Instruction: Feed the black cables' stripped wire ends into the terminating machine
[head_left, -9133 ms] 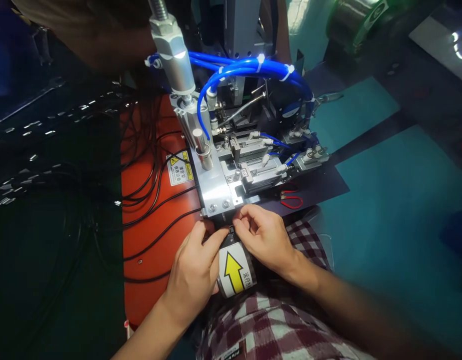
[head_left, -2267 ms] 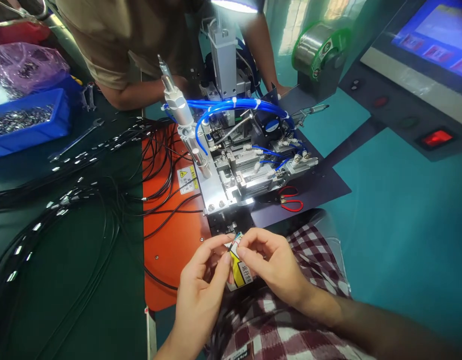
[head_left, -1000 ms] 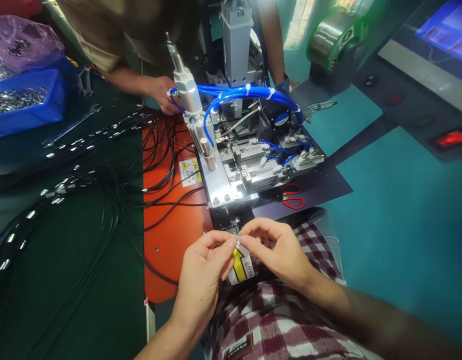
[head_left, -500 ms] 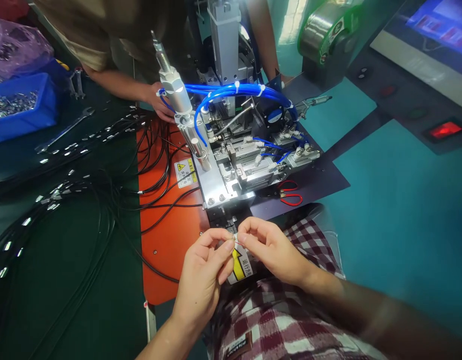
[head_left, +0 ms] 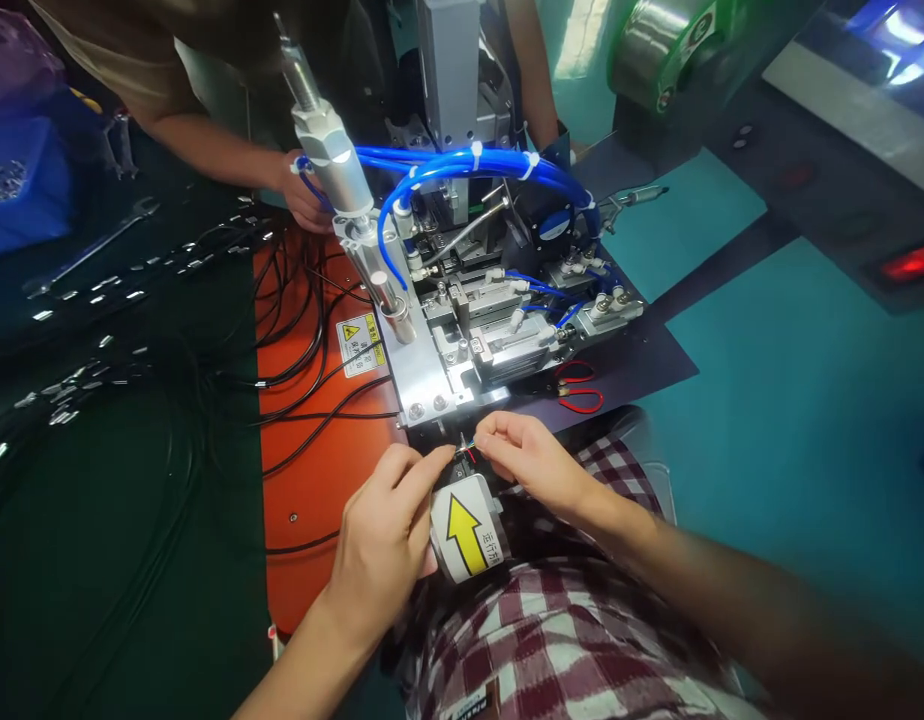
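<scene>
Showing at the front edge of the metal machine (head_left: 426,375), thin coloured wires (head_left: 471,452), one of them red, are pinched by the right hand (head_left: 533,465); thumb and forefinger are closed together on them. The left hand (head_left: 387,510) is held opposite, one fingertip just beside the wires; whether anything is gripped by it can't be told, most of its fingers being hidden. A small black block (head_left: 460,468) is seen right under the wires. In front of that, a white cover (head_left: 466,528) marked with a yellow arrow is located, between the hands.

Black cables (head_left: 312,415) are strung over the orange panel (head_left: 303,575), from its left edge to the machine. Red-handled cutters (head_left: 586,403) are laid near the dark plate's (head_left: 657,365) front edge. Blue tubes (head_left: 499,162) are looped overhead, white-tied. By the orange panel's far edge, a co-worker's hand (head_left: 303,198) is placed above the cables. Toward the green table's (head_left: 169,600) far left corner, a blue bin (head_left: 38,200) and a wrench (head_left: 94,250) are seen, blurred.
</scene>
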Motion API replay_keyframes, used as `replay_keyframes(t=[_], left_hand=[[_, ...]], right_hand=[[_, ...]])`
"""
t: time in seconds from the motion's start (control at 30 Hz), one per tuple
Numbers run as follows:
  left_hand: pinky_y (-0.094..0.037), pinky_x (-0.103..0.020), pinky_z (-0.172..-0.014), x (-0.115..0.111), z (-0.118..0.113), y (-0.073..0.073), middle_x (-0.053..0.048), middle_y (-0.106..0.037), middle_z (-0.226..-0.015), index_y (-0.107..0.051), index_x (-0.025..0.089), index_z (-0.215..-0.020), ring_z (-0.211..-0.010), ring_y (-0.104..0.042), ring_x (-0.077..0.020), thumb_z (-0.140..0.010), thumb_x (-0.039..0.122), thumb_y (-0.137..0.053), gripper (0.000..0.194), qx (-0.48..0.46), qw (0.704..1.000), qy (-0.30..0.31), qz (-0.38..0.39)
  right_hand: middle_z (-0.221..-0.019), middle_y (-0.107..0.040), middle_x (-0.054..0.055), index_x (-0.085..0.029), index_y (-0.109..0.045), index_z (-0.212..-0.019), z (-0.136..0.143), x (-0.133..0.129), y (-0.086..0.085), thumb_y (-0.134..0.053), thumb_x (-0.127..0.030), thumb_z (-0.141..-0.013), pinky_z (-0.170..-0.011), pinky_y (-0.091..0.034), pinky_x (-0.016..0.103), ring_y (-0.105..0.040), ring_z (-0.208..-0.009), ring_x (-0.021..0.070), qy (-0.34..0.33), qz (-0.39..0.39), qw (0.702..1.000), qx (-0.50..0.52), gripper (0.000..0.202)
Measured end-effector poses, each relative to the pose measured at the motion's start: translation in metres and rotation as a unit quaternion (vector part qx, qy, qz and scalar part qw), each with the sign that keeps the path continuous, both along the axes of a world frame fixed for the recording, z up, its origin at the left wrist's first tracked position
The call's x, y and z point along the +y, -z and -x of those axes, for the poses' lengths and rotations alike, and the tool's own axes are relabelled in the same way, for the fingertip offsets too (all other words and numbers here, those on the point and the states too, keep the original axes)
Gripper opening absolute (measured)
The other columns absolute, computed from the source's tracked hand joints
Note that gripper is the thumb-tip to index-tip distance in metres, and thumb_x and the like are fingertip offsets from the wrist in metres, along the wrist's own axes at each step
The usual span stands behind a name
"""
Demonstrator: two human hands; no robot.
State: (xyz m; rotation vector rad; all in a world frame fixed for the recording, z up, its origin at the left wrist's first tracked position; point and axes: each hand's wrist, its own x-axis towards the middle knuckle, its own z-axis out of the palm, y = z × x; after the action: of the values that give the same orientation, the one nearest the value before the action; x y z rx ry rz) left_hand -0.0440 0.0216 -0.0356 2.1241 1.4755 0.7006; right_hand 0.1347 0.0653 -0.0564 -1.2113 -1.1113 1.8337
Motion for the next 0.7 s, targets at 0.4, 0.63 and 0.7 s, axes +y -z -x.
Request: replay_keyframes(t=[0.4,0.63,0.7], left_hand=[[-0.047,-0.025,-0.058,0.0056,0.0062,0.0092,-0.006,-0.051,-0.081,-0.060,0.012,-0.118,-0.068,-0.052,-0.0153,-0.087,0.006,-0.040,0.037,0.116,0.988,0.048,-0.089],[-0.047,-0.026,-0.057,0.0058,0.0073,0.0111,-0.006,-0.050,-0.082,-0.060,0.012,-0.119,-0.068,-0.051,-0.0160,-0.086,0.005,-0.042,0.038,0.128,0.987,0.056,-0.084],[-0.047,-0.026,-0.058,0.0054,0.0075,0.0114,-0.006,-0.050,-0.083,-0.059,0.012,-0.120,-0.069,-0.051,-0.0159,-0.086,0.005,-0.042,0.039,0.128,0.986,0.058,-0.085]], right_hand=[[-0.054,-0.041,-0.008,-0.016,-0.052,-0.073,0.0028,0.0036,0.0052,-0.060,-0.039,-0.079,-0.045,-0.024,0.021,-0.033,-0.048,0.0062,0.013,0.017,1.000,-0.022,0.025],[-0.054,-0.042,-0.008,-0.016,-0.053,-0.074,0.0024,0.0028,0.0062,-0.060,-0.039,-0.078,-0.045,-0.025,0.021,-0.034,-0.047,0.0065,0.017,0.012,0.999,-0.030,0.025],[-0.054,-0.042,-0.007,-0.016,-0.053,-0.074,0.0021,0.0023,0.0063,-0.060,-0.038,-0.079,-0.045,-0.027,0.021,-0.035,-0.048,0.0067,0.020,0.011,0.999,-0.034,0.024]])
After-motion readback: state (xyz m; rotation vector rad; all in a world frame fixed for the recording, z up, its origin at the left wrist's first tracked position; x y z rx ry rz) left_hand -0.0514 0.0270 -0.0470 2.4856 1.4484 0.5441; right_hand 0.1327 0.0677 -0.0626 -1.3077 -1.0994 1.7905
